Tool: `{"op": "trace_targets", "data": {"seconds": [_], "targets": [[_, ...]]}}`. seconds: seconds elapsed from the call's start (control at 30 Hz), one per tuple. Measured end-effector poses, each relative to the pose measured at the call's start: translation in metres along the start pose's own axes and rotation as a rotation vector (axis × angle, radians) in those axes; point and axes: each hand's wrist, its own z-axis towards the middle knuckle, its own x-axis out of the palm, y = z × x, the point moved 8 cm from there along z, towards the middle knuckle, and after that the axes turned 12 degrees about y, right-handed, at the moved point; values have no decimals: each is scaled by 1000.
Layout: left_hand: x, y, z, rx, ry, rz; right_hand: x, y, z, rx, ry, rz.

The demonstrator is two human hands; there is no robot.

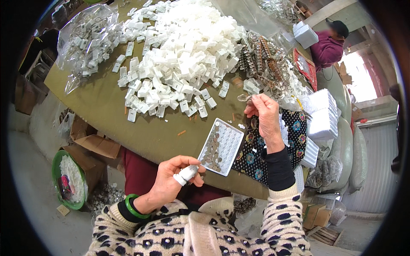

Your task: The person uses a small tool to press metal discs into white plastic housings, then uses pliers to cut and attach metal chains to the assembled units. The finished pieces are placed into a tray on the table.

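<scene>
My right hand (265,117) is raised over the table, beyond the tray's right side, pinching a small shiny looped piece (244,98) between thumb and fingertips. My left hand (177,174) is closed beside the tray's near left corner, fingers curled together. White wrapping (186,175) circles one of its digits; anything within those fingertips is too small to make out. Between the hands lies a shallow white tray (232,149) with rows of round hollows. Small grey discs (212,149) fill its left part, while hollows on the right show white.
A large heap of white plastic pieces (179,55) covers the far table. A clear bag (89,42) stands left, metal strips (262,55) right. Patterned cloth (252,158) and stacked white trays (322,113) sit right. A person in purple (326,49) is beyond. A green basin (55,170) stands lower left.
</scene>
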Motion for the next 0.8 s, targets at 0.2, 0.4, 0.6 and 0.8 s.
{"op": "trace_targets", "data": {"seconds": [0.2, 0.4, 0.6, 0.8], "targets": [[5, -11, 7, 12, 92, -247, 26, 23, -36, -53, -11, 130], [8, -38, 19, 74, 35, -154, 91, 38, -85, -33, 180, 166], [15, -59, 15, 157, 96, -61, 124, 34, -121, -1, 291, 96], [16, -54, 9, 171, 42, 82, 124, 59, -134, -258, 121, -382]]}}
